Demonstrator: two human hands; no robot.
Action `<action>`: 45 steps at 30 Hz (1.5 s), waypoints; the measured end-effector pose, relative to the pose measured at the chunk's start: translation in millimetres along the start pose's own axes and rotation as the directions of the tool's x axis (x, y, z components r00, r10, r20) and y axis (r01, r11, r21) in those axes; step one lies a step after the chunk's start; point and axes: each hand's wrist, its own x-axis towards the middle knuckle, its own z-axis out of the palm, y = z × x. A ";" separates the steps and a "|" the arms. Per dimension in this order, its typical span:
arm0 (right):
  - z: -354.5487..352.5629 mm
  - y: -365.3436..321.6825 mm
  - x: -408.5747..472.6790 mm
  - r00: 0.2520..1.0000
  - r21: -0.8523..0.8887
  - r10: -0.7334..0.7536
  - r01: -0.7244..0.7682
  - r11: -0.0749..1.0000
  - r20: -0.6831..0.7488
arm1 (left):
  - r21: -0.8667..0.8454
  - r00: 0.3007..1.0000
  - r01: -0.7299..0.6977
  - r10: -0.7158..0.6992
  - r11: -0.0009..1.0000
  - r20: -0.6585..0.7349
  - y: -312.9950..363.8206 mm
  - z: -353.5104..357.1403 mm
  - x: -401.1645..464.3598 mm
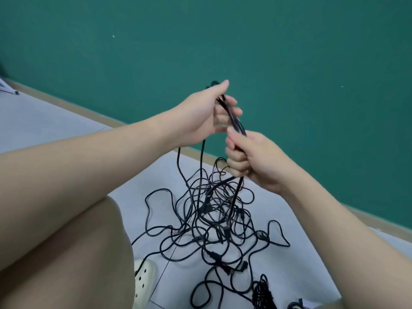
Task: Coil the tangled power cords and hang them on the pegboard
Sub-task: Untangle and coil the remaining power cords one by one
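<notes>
Our knee [73, 241] is closest; our left hand [200, 117] and right hand [252, 159] grip one cord [236, 123] above the tangled cords [214, 219], probably to form loops.

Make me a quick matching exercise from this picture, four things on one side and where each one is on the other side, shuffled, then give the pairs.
Things:
1. left hand
2. right hand
3. tangled cords
4. white shoe

Places:
A. heaped on the pale floor
B. bottom edge, beside the knee
C. upper grip on the raised cord
D. lower grip on the raised cord

Pairs: 1-C, 2-D, 3-A, 4-B
</notes>
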 end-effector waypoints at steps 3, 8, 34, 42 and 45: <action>-9.2 -18.3 -1.3 0.986 0.165 -0.104 0.124 0.978 -0.127 | 0.253 0.976 0.001 -0.056 0.968 0.208 -10.4 8.7 -14.1; -32.9 -31.0 -8.5 0.924 0.286 -0.145 0.254 0.924 -0.353 | 0.595 0.902 -0.060 -0.212 0.801 0.377 -26.3 27.1 -34.5; -49.3 -32.6 -36.4 0.861 -0.297 -0.125 -0.031 0.954 -0.493 | 0.938 0.957 -0.199 -0.149 0.284 0.248 -34.8 28.3 -17.9; -45.2 -57.6 -60.9 0.983 -0.218 -0.107 0.073 0.973 -0.149 | 0.721 0.880 -0.475 0.264 0.505 0.395 -48.6 30.7 -5.3; -44.1 -64.7 -65.8 0.959 -0.079 -0.250 0.241 0.967 -0.137 | 0.672 0.882 -0.465 0.233 0.576 0.410 -50.7 43.2 -14.8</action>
